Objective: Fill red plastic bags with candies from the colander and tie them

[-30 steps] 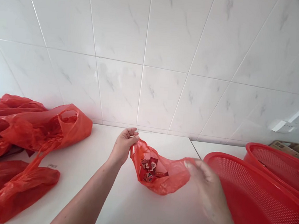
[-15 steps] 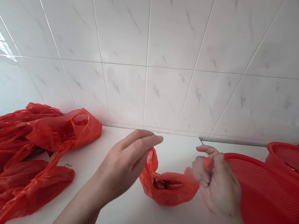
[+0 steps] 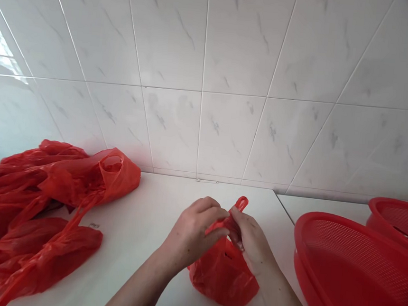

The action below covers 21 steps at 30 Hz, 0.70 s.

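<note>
A small red plastic bag point(image 3: 224, 281) sits on the white table point(image 3: 157, 196), its body bulging below my hands. My left hand point(image 3: 197, 233) is closed, thumb and fingers pinching one gathered handle of the bag. Close against it, my right hand point(image 3: 250, 235) grips the other handle, and a loop of red plastic sticks up above its thumb. The two handles meet between my hands. Through the thin plastic something dark shows inside, but I cannot make out what it is. My fingertips are partly hidden by the hands themselves.
Several red plastic bags point(image 3: 69, 179) lie heaped at the left. A large red mesh basket point(image 3: 306, 228) stands at the right, with another red basket point(image 3: 378, 206) behind it. A tiled wall point(image 3: 170, 131) rises along the table's back edge.
My hands were apart on either side of the open bag and have come together above it. The bag's handles are drawn up and its mouth has narrowed.
</note>
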Motion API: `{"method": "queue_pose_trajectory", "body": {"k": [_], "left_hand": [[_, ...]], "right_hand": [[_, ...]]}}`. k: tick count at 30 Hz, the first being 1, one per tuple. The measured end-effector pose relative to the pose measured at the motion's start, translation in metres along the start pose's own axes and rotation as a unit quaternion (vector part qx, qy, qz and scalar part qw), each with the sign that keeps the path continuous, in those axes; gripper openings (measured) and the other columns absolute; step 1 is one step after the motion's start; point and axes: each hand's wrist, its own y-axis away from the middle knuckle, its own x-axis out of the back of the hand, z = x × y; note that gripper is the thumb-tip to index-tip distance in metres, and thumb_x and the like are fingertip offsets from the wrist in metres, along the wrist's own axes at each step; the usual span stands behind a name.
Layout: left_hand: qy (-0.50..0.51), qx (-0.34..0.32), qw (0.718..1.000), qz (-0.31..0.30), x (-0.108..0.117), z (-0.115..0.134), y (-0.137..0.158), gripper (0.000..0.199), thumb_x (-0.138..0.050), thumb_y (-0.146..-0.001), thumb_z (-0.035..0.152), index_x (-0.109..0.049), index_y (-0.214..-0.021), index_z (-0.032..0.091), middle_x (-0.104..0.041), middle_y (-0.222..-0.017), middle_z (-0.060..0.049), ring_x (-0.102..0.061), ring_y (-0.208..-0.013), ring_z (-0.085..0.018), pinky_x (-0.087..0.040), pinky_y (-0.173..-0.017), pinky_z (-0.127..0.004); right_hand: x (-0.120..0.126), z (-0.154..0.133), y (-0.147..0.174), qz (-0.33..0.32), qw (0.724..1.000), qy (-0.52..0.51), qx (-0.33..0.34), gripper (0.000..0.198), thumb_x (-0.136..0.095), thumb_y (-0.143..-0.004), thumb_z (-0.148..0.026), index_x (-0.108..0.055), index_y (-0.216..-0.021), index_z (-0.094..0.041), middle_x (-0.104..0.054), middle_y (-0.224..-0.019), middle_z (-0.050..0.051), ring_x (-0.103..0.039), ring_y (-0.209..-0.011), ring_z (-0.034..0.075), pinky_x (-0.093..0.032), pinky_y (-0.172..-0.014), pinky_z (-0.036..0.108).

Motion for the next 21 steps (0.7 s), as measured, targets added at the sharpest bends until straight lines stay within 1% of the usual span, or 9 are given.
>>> {"method": "queue_pose_trajectory", "body": {"k": [2, 4, 6, 8, 11, 13, 15, 18, 21], "left_hand": [[-0.016, 0.018, 0.998, -0.064, -0.009, -0.008, 0.003, 0.028, -0.061, -0.077, 0.008, -0.061, -0.099, 0.025, -0.057, -0.095, -0.002, -0.054, -0.085, -0.015, -0.049, -0.071, -0.027], [-0.026, 0.04, 0.996, -0.08, -0.017, -0.016, 0.004, 0.019, -0.056, -0.079, 0.007, -0.063, -0.087, 0.023, -0.056, -0.091, -0.003, -0.052, -0.082, -0.015, -0.046, -0.069, -0.027], [-0.006, 0.078, 0.995, -0.069, -0.024, -0.023, 0.005, 0.017, -0.051, -0.082, 0.008, -0.06, -0.076, 0.021, -0.055, -0.085, -0.002, -0.052, -0.081, -0.015, -0.045, -0.069, -0.028], [0.049, 0.136, 0.988, -0.045, -0.028, -0.029, 0.005, 0.015, -0.051, -0.082, 0.011, -0.058, -0.074, 0.021, -0.057, -0.09, -0.003, -0.053, -0.086, -0.016, -0.044, -0.073, -0.029], [0.183, 0.243, 0.952, -0.038, -0.031, -0.034, 0.006, 0.01, -0.048, -0.086, 0.021, -0.055, -0.078, 0.021, -0.059, -0.105, -0.003, -0.055, -0.093, -0.017, -0.044, -0.076, -0.029], [0.256, 0.297, 0.918, -0.063, -0.032, -0.036, 0.007, 0.013, -0.045, -0.089, 0.028, -0.052, -0.08, 0.021, -0.062, -0.095, -0.003, -0.056, -0.083, -0.015, -0.044, -0.07, -0.027], [0.294, 0.324, 0.896, -0.077, -0.034, -0.037, 0.007, 0.016, -0.043, -0.09, 0.032, -0.049, -0.079, 0.021, -0.059, -0.078, 0.0, -0.052, -0.069, -0.013, -0.041, -0.062, -0.024], [0.311, 0.334, 0.887, -0.064, -0.035, -0.036, 0.007, 0.018, -0.044, -0.09, 0.034, -0.046, -0.078, 0.021, -0.052, -0.07, 0.003, -0.044, -0.062, -0.01, -0.036, -0.057, -0.022], [0.304, 0.331, 0.892, -0.054, -0.035, -0.033, 0.006, 0.017, -0.045, -0.089, 0.033, -0.046, -0.078, 0.02, -0.047, -0.068, 0.005, -0.04, -0.06, -0.009, -0.033, -0.056, -0.021]], "right_hand": [[0.003, 0.01, -0.006, 0.01, 1.0, -0.029, -0.003, 0.048, -0.05, -0.088, -0.056, -0.042, -0.059, -0.018, -0.031, -0.052, -0.005, -0.024, -0.048, 0.008, -0.016, -0.045, 0.024], [0.006, 0.018, -0.01, 0.008, 1.0, -0.023, -0.014, 0.048, -0.047, -0.089, -0.056, -0.046, -0.06, -0.017, -0.035, -0.05, -0.004, -0.026, -0.046, 0.008, -0.016, -0.043, 0.023], [0.009, 0.022, -0.013, -0.017, 1.0, -0.01, -0.018, 0.047, -0.044, -0.091, -0.056, -0.054, -0.068, -0.017, -0.04, -0.049, -0.003, -0.029, -0.044, 0.008, -0.018, -0.042, 0.023], [0.016, 0.022, -0.014, -0.048, 0.999, -0.018, -0.012, 0.043, -0.043, -0.092, -0.055, -0.062, -0.086, -0.017, -0.046, -0.052, -0.003, -0.032, -0.044, 0.008, -0.022, -0.042, 0.022], [0.027, 0.02, -0.013, -0.105, 0.993, -0.047, 0.013, 0.035, -0.047, -0.092, -0.047, -0.064, -0.105, -0.019, -0.05, -0.065, -0.002, -0.039, -0.052, 0.009, -0.033, -0.051, 0.022], [0.034, 0.017, -0.01, -0.127, 0.99, -0.046, 0.034, 0.032, -0.045, -0.094, -0.041, -0.067, -0.101, -0.019, -0.05, -0.074, 0.0, -0.043, -0.06, 0.01, -0.037, -0.059, 0.024], [0.039, 0.014, -0.007, -0.137, 0.989, -0.031, 0.04, 0.033, -0.04, -0.094, -0.035, -0.069, -0.092, -0.019, -0.05, -0.077, 0.001, -0.044, -0.067, 0.012, -0.039, -0.065, 0.026], [0.041, 0.009, -0.004, -0.145, 0.989, 0.017, 0.016, 0.034, -0.039, -0.092, -0.034, -0.068, -0.082, -0.021, -0.051, -0.076, 0.001, -0.047, -0.071, 0.015, -0.041, -0.069, 0.029], [0.037, 0.008, -0.003, -0.115, 0.988, 0.098, 0.018, 0.027, -0.048, -0.088, -0.038, -0.067, -0.082, -0.021, -0.053, -0.079, 0.001, -0.048, -0.071, 0.015, -0.042, -0.067, 0.029]]}}
